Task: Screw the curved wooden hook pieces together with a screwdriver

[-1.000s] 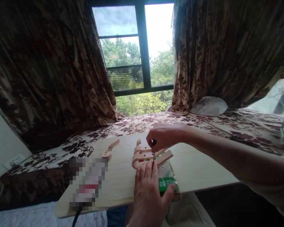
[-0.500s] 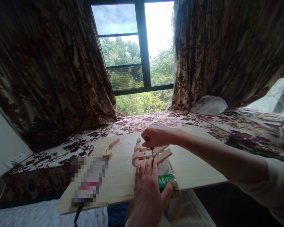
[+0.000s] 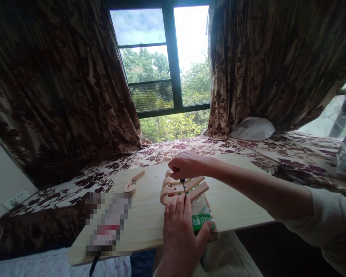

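My right hand is closed round the top of a screwdriver, whose dark shaft slants down to curved wooden pieces. Just below, my left hand lies with fingers forward and thumb spread, its fingertips at the nearest wooden strip and the screwdriver tip. Under the wood and beside my left thumb is a green and white package. The screwdriver's handle is mostly hidden in my right fist. A separate hook-shaped wooden piece rests to the left.
A pale wooden board carries everything. A pixelated object with a black cord lies at its left. Small dark bits are scattered near the hook-shaped piece. Beyond are a patterned cloth, a white plastic bag, curtains and a window.
My right hand has shifted slightly left, and the screwdriver now leans more, its top to the left. My left hand stays in nearly the same place.
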A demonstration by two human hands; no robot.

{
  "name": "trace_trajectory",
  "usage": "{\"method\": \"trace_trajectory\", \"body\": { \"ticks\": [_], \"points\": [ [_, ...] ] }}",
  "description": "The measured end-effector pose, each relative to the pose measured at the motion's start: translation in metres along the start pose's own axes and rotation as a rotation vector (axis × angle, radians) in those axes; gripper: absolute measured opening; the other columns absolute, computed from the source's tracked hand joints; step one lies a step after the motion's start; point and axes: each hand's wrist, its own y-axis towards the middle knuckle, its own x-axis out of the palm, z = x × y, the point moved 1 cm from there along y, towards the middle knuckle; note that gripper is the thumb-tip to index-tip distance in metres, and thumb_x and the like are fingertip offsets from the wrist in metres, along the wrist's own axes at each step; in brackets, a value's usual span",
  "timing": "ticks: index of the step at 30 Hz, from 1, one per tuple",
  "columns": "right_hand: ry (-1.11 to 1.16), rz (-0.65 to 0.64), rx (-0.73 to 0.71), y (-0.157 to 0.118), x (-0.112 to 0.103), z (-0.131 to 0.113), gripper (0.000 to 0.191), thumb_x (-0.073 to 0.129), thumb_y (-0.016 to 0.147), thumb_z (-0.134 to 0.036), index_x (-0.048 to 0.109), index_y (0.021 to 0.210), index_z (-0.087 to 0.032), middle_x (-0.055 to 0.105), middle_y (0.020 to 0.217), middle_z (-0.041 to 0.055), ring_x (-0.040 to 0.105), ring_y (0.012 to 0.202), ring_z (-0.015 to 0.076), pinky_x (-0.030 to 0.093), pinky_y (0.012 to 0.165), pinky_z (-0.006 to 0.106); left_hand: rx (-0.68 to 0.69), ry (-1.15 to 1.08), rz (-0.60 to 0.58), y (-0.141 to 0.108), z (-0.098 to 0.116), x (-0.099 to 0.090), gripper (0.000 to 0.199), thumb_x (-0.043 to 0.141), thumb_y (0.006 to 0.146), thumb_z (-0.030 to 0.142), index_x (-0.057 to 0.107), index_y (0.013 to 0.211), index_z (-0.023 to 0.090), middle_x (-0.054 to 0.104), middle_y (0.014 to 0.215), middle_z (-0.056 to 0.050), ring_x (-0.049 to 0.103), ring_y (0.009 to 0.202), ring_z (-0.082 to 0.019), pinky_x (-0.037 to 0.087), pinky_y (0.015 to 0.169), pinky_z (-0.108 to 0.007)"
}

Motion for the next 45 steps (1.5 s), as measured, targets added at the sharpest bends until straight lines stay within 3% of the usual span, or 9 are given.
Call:
{"method": "trace_trajectory", "body": {
  "ticks": [12, 15, 18, 22, 29, 33, 38, 45],
  "points": [
    [-0.025, -0.13, 0.121, 0.009, -0.008, -0.003, 0.03, 0.055, 0.078, -0.041, 0.071, 0.087, -0.016, 0.069, 0.077, 0.0099, 0.059, 0.07, 0.0186, 0.031, 0.054, 0.026, 0.017, 0.032, -0.08, 0.0, -0.005, -0.001, 0.07, 0.05, 0.078, 0.059, 0.049, 0.131, 0.012, 0.05, 0.135, -0.012, 0.042, 0.124, -0.031, 0.031, 0.106, -0.047],
    [-0.001, -0.199, 0.088, 0.003, -0.019, -0.004, 0.034, 0.058, 0.075, -0.047, 0.071, 0.088, -0.018, 0.069, 0.076, 0.0078, 0.059, 0.065, 0.0177, 0.033, 0.052, 0.025, 0.01, 0.017, -0.058, 0.0, -0.004, 0.0, 0.07, 0.05, 0.079, 0.06, 0.05, 0.13, 0.012, 0.051, 0.134, -0.012, 0.042, 0.124, -0.03, 0.03, 0.107, -0.046],
    [0.037, -0.243, 0.021, -0.003, -0.026, -0.007, 0.027, 0.058, 0.075, -0.04, 0.07, 0.091, -0.022, 0.069, 0.079, 0.0044, 0.057, 0.065, 0.0145, 0.034, 0.053, 0.023, -0.013, -0.011, -0.005, 0.0, 0.0, -0.001, 0.069, 0.051, 0.078, 0.061, 0.052, 0.128, 0.012, 0.053, 0.132, -0.011, 0.043, 0.124, -0.029, 0.028, 0.109, -0.044],
    [0.046, -0.213, 0.007, -0.006, -0.022, -0.01, 0.025, 0.051, 0.08, -0.031, 0.069, 0.092, -0.02, 0.069, 0.083, 0.0052, 0.058, 0.069, 0.0143, 0.034, 0.055, 0.024, -0.01, -0.021, 0.01, -0.001, 0.004, -0.003, 0.068, 0.05, 0.079, 0.06, 0.052, 0.128, 0.012, 0.052, 0.133, -0.01, 0.042, 0.125, -0.028, 0.026, 0.11, -0.043],
    [0.009, -0.169, 0.165, 0.004, -0.01, -0.001, 0.032, 0.051, 0.08, -0.037, 0.069, 0.09, -0.012, 0.068, 0.081, 0.0122, 0.06, 0.069, 0.0197, 0.032, 0.051, 0.026, 0.004, 0.003, -0.034, 0.0, -0.002, -0.001, 0.068, 0.051, 0.078, 0.059, 0.052, 0.129, 0.013, 0.052, 0.133, -0.011, 0.043, 0.124, -0.03, 0.031, 0.107, -0.044],
    [0.053, -0.199, 0.086, -0.002, -0.019, 0.001, 0.032, 0.056, 0.078, -0.046, 0.069, 0.089, -0.019, 0.068, 0.078, 0.0056, 0.057, 0.065, 0.0155, 0.032, 0.051, 0.024, 0.003, 0.016, 0.028, -0.001, -0.003, 0.001, 0.066, 0.052, 0.078, 0.058, 0.054, 0.126, 0.013, 0.054, 0.131, -0.01, 0.044, 0.123, -0.029, 0.03, 0.108, -0.043],
    [0.093, -0.21, -0.015, -0.01, -0.022, -0.003, 0.021, 0.054, 0.08, -0.033, 0.069, 0.089, -0.021, 0.069, 0.08, 0.0019, 0.054, 0.064, 0.0109, 0.033, 0.056, 0.022, 0.011, 0.007, 0.041, -0.003, -0.002, 0.0, 0.065, 0.052, 0.079, 0.057, 0.054, 0.126, 0.012, 0.054, 0.13, -0.01, 0.045, 0.122, -0.028, 0.029, 0.108, -0.043],
    [0.039, -0.148, 0.138, 0.002, -0.009, 0.001, 0.03, 0.048, 0.082, -0.032, 0.07, 0.09, -0.013, 0.068, 0.079, 0.0108, 0.055, 0.064, 0.0156, 0.031, 0.052, 0.025, -0.004, 0.018, 0.024, 0.0, 0.0, 0.0, 0.067, 0.052, 0.077, 0.059, 0.054, 0.126, 0.013, 0.054, 0.131, -0.01, 0.045, 0.122, -0.029, 0.03, 0.107, -0.043]
  ]
}}
